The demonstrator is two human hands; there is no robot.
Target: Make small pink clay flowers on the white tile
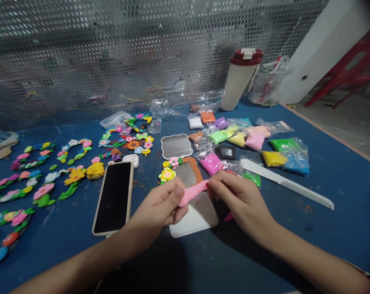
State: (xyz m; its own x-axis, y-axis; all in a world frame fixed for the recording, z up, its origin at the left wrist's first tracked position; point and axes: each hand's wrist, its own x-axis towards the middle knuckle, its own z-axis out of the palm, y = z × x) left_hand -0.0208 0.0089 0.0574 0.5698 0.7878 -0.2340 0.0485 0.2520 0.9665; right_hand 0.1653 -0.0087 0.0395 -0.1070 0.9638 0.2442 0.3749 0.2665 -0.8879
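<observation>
A strip of soft pink modelling clay (pixel 193 193) is stretched between my two hands. My left hand (pixel 166 202) pinches its wider end between thumb and fingers. At the thin end, the fingertips of my right hand (pixel 234 192) are closed on the same clay. Below and behind the clay lies a small mirror (pixel 187 174) with a brown clay edge and flowers at its upper left. Its white lower panel (pixel 200 216) lies partly under my hands. Just beyond is a mirror with a plain white wavy frame (pixel 176 146).
A phone (pixel 113 200) lies left of my hands. Flower-decorated clay frames (pixel 71 151) spread over the left side. Bags of coloured clay (pixel 255 139) and a white comb (pixel 285 183) lie right. A tumbler (pixel 240 79) stands behind, before a perforated metal panel (pixel 111 53).
</observation>
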